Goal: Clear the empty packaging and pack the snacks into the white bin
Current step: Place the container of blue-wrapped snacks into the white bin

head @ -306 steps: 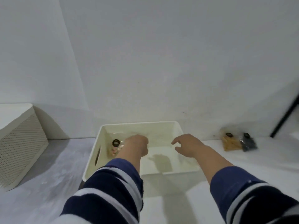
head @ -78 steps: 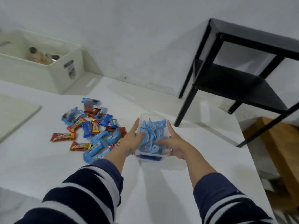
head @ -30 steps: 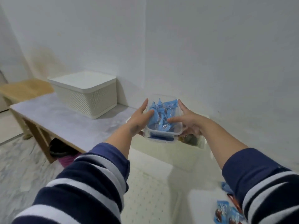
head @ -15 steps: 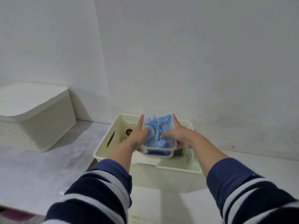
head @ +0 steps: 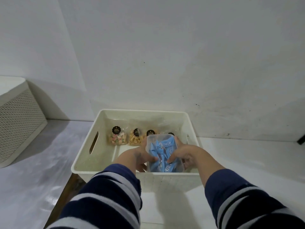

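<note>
surface: pale white-grey tabletop (head: 33,171), glossy in patches; dark gap with a brown edge showing under the white bin's near-left corner
room: plain white wall (head: 165,55) right behind the bin, a few dark scuffs low on the right
left side: cream perforated box (head: 18,119) with a flat top, well apart from the bin
far right edge: small piece of something black (head: 302,139), can't tell what
white bin (head: 85,156): open top, slot handle in the left wall, sits against the wall
in bin, far side: row of clear snack bags (head: 118,137) with round black labels, standing against the far wall; rightmost ones partly hidden by the tub
clear tub (head: 165,152): lidless plastic, full of blue-wrapped candies (head: 162,147), inside the bin's near-right part, rim below the bin's rim
left hand (head: 137,158): grips the tub's left side, thumb over the rim onto the wrappers
right hand (head: 184,156): grips the right side, thumb over the rim likewise
sleeves: navy with white stripes (head: 107,195)
</note>
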Demonstrator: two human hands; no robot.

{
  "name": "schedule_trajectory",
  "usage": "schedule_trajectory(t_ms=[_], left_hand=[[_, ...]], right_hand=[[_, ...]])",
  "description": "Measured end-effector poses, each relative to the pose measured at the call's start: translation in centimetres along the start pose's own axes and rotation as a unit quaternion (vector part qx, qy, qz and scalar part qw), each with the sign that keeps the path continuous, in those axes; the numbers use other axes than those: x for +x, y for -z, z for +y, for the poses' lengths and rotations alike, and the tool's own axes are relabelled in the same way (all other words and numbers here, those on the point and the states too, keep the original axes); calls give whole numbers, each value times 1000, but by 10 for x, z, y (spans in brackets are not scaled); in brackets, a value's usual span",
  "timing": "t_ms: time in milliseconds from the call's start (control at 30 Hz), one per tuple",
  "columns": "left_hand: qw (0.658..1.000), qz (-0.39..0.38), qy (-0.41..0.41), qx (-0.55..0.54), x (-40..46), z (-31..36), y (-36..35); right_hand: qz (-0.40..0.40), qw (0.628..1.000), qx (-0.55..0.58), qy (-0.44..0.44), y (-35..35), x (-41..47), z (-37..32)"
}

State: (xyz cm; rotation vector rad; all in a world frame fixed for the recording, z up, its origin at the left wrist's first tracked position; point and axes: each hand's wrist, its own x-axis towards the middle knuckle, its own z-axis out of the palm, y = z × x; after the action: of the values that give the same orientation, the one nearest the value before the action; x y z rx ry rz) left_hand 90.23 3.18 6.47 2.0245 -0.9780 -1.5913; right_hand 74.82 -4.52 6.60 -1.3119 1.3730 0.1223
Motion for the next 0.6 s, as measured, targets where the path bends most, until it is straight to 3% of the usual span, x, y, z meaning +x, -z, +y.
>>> schedule_trajectory(t_ms=[167, 233, 367, 433, 500, 600], left_hand=[[1000, 2, -18, 6, 1, -3, -7], [999, 8, -21, 28, 2, -3, -7], [999, 14, -18, 32, 2, -5, -6], [999, 17, -29, 32, 2, -6, -7], [999, 18, -36, 28, 3, -6, -8], [1000, 6, -25, -4, 5, -6, -10]], right_hand=[[28, 997, -69, 8, -6, 8, 5], [49, 988, -137, 56, -5, 5, -2], [248, 921, -210, 216, 15, -14, -16], [309, 887, -245, 239, 27, -22, -12], [298, 894, -264, 205, 34, -24, 1], [242, 939, -162, 181, 31, -21, 23]])
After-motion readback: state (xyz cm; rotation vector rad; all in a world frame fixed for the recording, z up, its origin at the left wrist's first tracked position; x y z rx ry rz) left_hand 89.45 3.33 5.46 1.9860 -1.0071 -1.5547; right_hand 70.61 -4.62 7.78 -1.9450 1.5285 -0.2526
